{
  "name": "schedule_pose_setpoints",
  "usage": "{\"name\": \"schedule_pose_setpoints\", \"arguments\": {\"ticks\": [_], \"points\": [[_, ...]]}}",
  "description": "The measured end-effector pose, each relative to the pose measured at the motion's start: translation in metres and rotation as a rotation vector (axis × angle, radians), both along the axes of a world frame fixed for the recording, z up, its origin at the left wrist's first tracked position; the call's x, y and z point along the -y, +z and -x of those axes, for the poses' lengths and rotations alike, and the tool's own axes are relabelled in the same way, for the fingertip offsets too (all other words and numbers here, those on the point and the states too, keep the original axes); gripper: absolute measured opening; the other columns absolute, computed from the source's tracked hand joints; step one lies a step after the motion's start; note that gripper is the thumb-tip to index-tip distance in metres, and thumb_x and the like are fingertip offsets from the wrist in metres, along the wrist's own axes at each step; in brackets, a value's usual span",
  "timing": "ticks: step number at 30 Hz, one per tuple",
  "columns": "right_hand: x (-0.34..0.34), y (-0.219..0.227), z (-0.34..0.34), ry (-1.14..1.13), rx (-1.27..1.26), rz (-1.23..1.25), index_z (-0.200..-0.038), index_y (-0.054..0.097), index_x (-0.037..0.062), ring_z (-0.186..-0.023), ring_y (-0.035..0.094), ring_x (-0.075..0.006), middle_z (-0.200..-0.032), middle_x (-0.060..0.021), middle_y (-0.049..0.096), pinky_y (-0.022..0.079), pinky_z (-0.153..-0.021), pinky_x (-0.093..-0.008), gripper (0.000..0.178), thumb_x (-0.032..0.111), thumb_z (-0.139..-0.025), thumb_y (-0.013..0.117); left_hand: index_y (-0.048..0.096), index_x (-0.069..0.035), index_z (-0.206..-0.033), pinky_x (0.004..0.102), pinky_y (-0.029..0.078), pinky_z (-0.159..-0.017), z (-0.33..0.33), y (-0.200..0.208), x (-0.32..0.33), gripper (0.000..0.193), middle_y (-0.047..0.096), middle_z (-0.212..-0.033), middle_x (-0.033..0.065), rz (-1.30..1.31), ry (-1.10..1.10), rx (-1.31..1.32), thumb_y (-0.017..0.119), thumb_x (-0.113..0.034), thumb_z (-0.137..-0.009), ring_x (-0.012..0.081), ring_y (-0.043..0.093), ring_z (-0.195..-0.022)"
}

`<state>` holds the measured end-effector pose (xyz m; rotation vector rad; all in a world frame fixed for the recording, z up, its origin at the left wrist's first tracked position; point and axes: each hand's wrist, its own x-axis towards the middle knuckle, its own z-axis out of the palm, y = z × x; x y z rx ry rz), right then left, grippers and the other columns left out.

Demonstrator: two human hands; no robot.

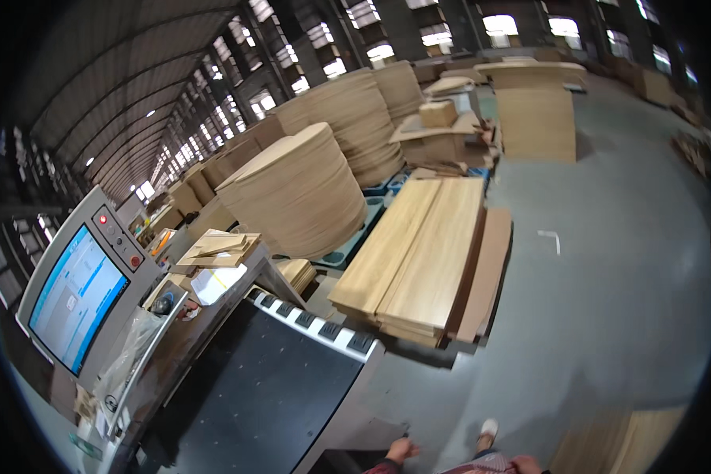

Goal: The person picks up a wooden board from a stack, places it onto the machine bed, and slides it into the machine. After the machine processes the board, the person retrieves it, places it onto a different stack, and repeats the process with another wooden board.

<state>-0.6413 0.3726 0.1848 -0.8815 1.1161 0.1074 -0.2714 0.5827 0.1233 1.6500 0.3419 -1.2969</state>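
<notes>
My left hand (404,450) is low in the picture, beside the near corner of a machine table with a dark flat top (253,387). Its fingers look curled in, and I make out nothing in them. My right hand (524,464) shows only in part at the bottom edge, near my clothing, and its fingers are hidden. Ahead of my hands, a low stack of long wood-grain boards (419,245) lies in two rows. At the lower right, more light wooden boards (616,442) reach into the picture, blurred.
A control panel with a lit screen (79,296) stands left. Behind the machine table is a bench with small wood pieces (217,249). Tall stacks of rounded panels (300,193) stand on pallets. A brown sheet (486,276) lies along the board stack. Grey floor (592,268) stretches right.
</notes>
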Motion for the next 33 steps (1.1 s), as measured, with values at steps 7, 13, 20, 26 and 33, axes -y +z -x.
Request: {"name": "schedule_pose_setpoints", "arguments": {"ticks": [7, 13, 20, 26, 33], "points": [[0.213, -0.019, -0.148, 0.293, 0.136, 0.241, -0.079, 0.057, -0.0017, -0.062, 0.061, -0.0197, -0.070, -0.0123, 0.061, 0.050, -0.054, -0.0302, 0.023, 0.017, -0.086, 0.046, 0.050, -0.002, -0.094, 0.0309, 0.050, -0.058, -0.054, 0.010, 0.103, 0.021, 0.059, -0.084, 0.0119, -0.005, 0.113, 0.088, 0.040, -0.018, -0.088, 0.0211, 0.062, -0.069], [0.304, 0.026, -0.289, 0.286, 0.242, 0.192, -0.085, 0.054, -0.0012, -0.061, 0.060, -0.0190, -0.072, -0.0099, 0.059, 0.048, -0.053, -0.0289, 0.018, 0.014, -0.086, 0.046, 0.049, 0.000, -0.094, 0.0300, 0.049, -0.059, -0.076, 0.029, 0.190, 0.022, 0.061, -0.094, 0.0182, 0.066, 0.134, 0.013, 0.043, -0.020, -0.087, 0.0227, 0.063, -0.076], [0.299, -0.035, -0.347, 0.486, 0.314, -0.033, -0.087, 0.055, 0.0002, -0.062, 0.060, -0.0194, -0.072, -0.0105, 0.060, 0.048, -0.057, -0.0293, 0.015, 0.011, -0.085, 0.046, 0.050, 0.005, -0.097, 0.0323, 0.050, -0.061, -0.108, 0.000, 0.210, 0.025, 0.059, -0.093, 0.0185, -0.018, 0.440, -0.128, 0.042, -0.016, -0.087, 0.0222, 0.062, -0.074], [0.309, -0.080, -0.352, 1.065, 0.373, 0.416, -0.094, 0.056, 0.0019, -0.078, 0.057, -0.0216, -0.083, -0.0117, 0.059, 0.047, -0.074, -0.0336, 0.024, 0.024, -0.086, 0.050, 0.050, 0.002, -0.101, 0.0335, 0.049, -0.059, -0.168, -0.051, 0.244, 0.027, 0.060, -0.088, 0.0146, 0.022, 0.442, -0.111, 0.044, -0.020, -0.087, 0.0214, 0.060, -0.071], [0.432, -0.242, -0.408, 0.497, 0.366, -0.631, -0.083, 0.059, -0.0016, -0.065, 0.062, -0.0233, -0.074, -0.0135, 0.063, 0.051, -0.055, -0.0336, 0.015, 0.010, -0.084, 0.049, 0.052, 0.000, -0.101, 0.0258, 0.048, -0.061, -0.211, 0.035, 0.333, 0.024, 0.061, -0.088, 0.0120, 0.121, 0.354, 0.064, 0.046, -0.019, -0.086, 0.0180, 0.061, -0.073]]}}
